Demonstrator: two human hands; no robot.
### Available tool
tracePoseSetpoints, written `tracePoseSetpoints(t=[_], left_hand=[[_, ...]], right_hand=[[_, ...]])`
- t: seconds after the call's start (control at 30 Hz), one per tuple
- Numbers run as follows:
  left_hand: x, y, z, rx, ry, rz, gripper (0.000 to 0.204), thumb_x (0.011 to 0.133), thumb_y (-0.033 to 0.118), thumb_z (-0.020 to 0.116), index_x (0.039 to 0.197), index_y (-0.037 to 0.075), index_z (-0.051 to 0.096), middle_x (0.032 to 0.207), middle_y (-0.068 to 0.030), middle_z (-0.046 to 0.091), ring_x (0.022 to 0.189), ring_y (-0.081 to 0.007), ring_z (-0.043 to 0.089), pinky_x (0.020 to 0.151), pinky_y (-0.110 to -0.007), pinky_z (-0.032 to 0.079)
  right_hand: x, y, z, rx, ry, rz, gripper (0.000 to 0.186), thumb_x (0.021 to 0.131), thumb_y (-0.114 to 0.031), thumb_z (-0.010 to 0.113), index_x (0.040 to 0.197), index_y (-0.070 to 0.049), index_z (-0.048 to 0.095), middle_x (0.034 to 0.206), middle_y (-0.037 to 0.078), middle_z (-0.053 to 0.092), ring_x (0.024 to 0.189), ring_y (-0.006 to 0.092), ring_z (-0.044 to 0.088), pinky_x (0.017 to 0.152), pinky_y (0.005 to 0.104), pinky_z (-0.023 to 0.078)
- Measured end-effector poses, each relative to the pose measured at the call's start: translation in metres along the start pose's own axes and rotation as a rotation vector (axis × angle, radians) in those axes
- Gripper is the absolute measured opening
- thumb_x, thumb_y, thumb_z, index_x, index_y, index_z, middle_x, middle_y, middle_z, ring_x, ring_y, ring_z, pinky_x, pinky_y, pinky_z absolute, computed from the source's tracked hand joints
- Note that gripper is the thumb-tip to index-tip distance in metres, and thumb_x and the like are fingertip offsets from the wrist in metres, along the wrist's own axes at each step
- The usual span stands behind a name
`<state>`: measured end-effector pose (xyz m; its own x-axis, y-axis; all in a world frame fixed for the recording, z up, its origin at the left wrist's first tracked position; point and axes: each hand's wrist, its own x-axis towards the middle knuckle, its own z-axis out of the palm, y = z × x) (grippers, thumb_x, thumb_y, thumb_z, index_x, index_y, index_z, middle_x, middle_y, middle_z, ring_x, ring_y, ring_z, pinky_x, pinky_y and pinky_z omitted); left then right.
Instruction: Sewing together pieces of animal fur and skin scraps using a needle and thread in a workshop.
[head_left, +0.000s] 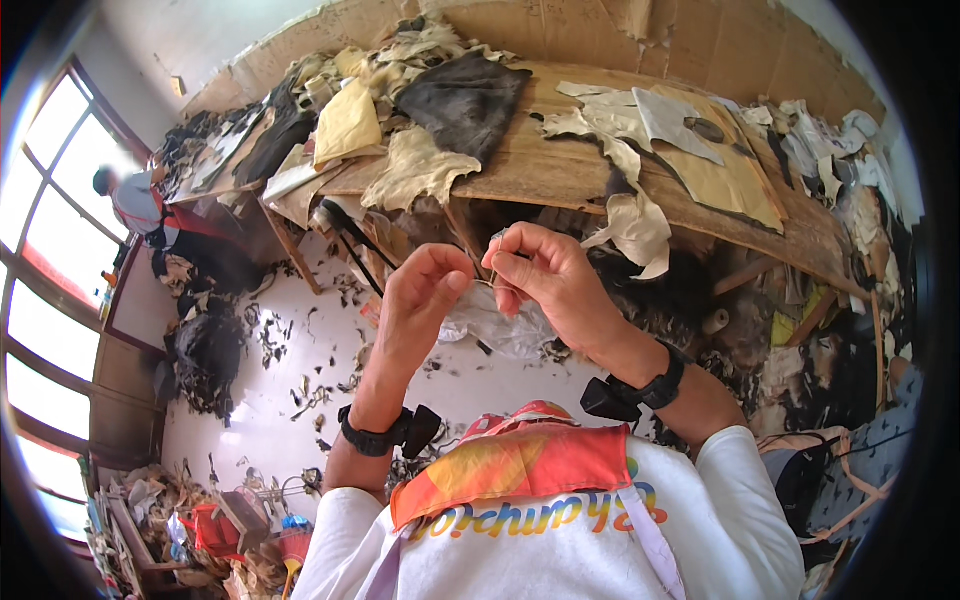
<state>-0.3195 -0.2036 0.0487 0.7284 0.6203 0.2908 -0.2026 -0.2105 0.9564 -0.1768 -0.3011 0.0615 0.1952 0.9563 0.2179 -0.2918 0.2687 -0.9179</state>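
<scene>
Raised in front of my chest, both hands are close together, just short of the wooden table's near edge. A thin pale strand [483, 283], like thread or a narrow strip, runs in a small curve between them. My left hand [425, 295] has its fingers curled and pinched at one end of the strand. With thumb and fingers pressed together, my right hand [548, 275] grips the other side. A tiny greyish thing [497, 235] shows at its fingertips, too small to name. Beyond the hands, a pale hide piece [640, 235] hangs over the table edge.
The wooden table [560, 185] carries a dark hide [465, 100], a yellowish folded pad [347, 122] and a tan sheet [740, 180]. Scraps litter the white floor [270, 430]. A dark scrap heap [207, 350] lies left, near another person [140, 205] by the windows.
</scene>
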Motion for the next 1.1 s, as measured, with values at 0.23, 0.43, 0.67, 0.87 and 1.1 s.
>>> tracePoseSetpoints(t=[0.23, 0.43, 0.67, 0.87, 1.1], left_hand=[[-0.007, 0.000, -0.002, 0.000, -0.050, 0.089, 0.021, 0.083, 0.017, 0.061, 0.094, 0.000, 0.063, 0.093, -0.0030, 0.052, 0.091, -0.0112, 0.048, 0.083, -0.025, 0.036], [-0.002, 0.001, 0.008, -0.158, -0.105, 0.036, 0.016, 0.083, 0.013, 0.061, 0.091, -0.001, 0.062, 0.087, -0.0024, 0.055, 0.084, -0.0104, 0.051, 0.077, -0.024, 0.039], [-0.004, -0.006, 0.010, -0.183, -0.097, 0.043, 0.009, 0.084, 0.008, 0.058, 0.079, 0.000, 0.058, 0.084, -0.0011, 0.052, 0.081, -0.0092, 0.050, 0.076, -0.024, 0.038], [-0.003, -0.003, 0.013, -0.069, -0.103, 0.102, 0.010, 0.086, 0.009, 0.056, 0.080, 0.002, 0.053, 0.083, 0.0000, 0.047, 0.079, -0.0082, 0.045, 0.073, -0.022, 0.036], [-0.004, -0.006, 0.008, -0.075, -0.076, 0.076, 0.010, 0.087, 0.011, 0.054, 0.082, 0.003, 0.052, 0.085, 0.0008, 0.046, 0.077, -0.0077, 0.042, 0.071, -0.020, 0.033]], right_hand=[[0.003, 0.005, 0.002, -0.042, -0.017, -0.001, 0.012, 0.087, -0.016, 0.055, 0.084, -0.005, 0.056, 0.074, 0.000, 0.055, 0.059, 0.0061, 0.051, 0.054, 0.0200, 0.043], [0.004, 0.006, 0.003, 0.024, -0.020, 0.005, 0.013, 0.088, -0.014, 0.054, 0.082, -0.003, 0.058, 0.070, 0.000, 0.056, 0.055, 0.0039, 0.049, 0.051, 0.0176, 0.042], [0.002, 0.005, -0.004, 0.132, -0.099, 0.103, 0.013, 0.088, -0.019, 0.054, 0.083, -0.006, 0.055, 0.074, -0.001, 0.053, 0.057, 0.0056, 0.048, 0.052, 0.0185, 0.040], [0.003, 0.005, -0.007, 0.289, -0.085, 0.128, 0.013, 0.088, -0.017, 0.053, 0.083, -0.005, 0.055, 0.070, -0.001, 0.054, 0.054, 0.0045, 0.048, 0.049, 0.0172, 0.040], [0.005, 0.003, -0.008, 0.349, -0.107, 0.145, 0.013, 0.088, -0.018, 0.053, 0.083, -0.006, 0.054, 0.071, -0.003, 0.049, 0.054, 0.0034, 0.041, 0.048, 0.0171, 0.033]])
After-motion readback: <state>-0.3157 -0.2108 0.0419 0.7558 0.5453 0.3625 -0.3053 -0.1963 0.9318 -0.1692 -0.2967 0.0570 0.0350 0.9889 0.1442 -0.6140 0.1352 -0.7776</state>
